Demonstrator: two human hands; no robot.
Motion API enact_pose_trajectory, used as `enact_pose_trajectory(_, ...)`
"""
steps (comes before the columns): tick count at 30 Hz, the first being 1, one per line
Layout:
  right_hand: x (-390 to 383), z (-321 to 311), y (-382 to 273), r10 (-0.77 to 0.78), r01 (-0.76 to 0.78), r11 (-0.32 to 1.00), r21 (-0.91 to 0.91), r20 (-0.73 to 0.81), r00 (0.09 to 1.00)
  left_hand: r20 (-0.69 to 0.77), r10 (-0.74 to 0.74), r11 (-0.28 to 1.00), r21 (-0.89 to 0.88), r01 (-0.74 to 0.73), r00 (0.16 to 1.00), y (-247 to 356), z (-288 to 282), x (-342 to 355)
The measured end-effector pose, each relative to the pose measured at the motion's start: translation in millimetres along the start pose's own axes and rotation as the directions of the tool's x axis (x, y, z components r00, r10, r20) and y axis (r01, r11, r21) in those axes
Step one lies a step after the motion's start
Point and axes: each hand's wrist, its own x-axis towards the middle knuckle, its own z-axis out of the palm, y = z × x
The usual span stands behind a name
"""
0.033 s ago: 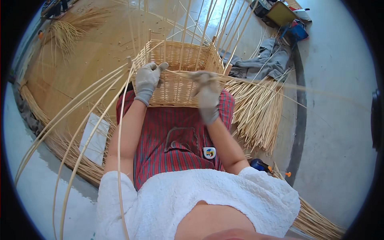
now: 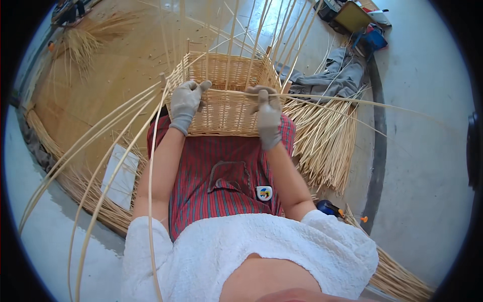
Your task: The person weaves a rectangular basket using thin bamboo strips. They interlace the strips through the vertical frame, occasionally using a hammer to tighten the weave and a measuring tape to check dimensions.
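**Wicker basket getting woven on the lap**

Canes are fanning out on the left: a bunch of long pale weaving rods [image 2: 95,151] is sweeping from the basket corner down past the person's left arm toward the floor. Next over, the gloved left hand [image 2: 185,103] is closing around the near-left corner of the rectangular wicker basket [image 2: 226,108], which is sitting on the lap against a red striped apron [image 2: 221,171]. The upright stakes [image 2: 236,45] are sticking up from the rim. The gloved right hand [image 2: 266,113] is pinching a single thin rod [image 2: 352,103] against the front wall, fingers curled shut on it, and that rod is running way off to the right. Beyond it a bundle of cut reed [image 2: 327,146] is lying on the floor.

My guess at the risk: that long rod is bending under tension, so it could kink or spring out if the right-hand pinch slips. The loose left rods could also snag the arm.
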Motion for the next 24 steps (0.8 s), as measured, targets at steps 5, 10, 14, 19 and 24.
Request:
enact_pose_trajectory(5,28,-67,20,0.039,0.011,0.985,0.170,-0.287,0.957,-0.324,0.726,0.687,0.334,-0.645,0.606,9,14,-8)
enact_pose_trajectory(10,39,-48,-4,-0.039,0.028,0.998,-0.058,-0.181,0.983,0.352,0.040,0.989,0.116,-0.086,0.935,27,44,7)
enact_pose_trajectory(14,112,22,-38,-0.469,0.544,0.734,-0.406,0.276,0.839,0.274,-0.003,0.984,0.170,-0.045,0.962,33,64,-2)
enact_pose_trajectory(19,98,-1,-30,-0.357,0.384,0.904,-0.188,0.159,0.920,0.265,-0.033,0.993,0.117,0.002,0.964,24,55,11)
enact_pose_trajectory(24,50,-100,4,-0.056,0.057,0.997,-0.060,0.032,0.998,0.084,0.348,0.893,0.273,-0.357,0.934,37,65,27)
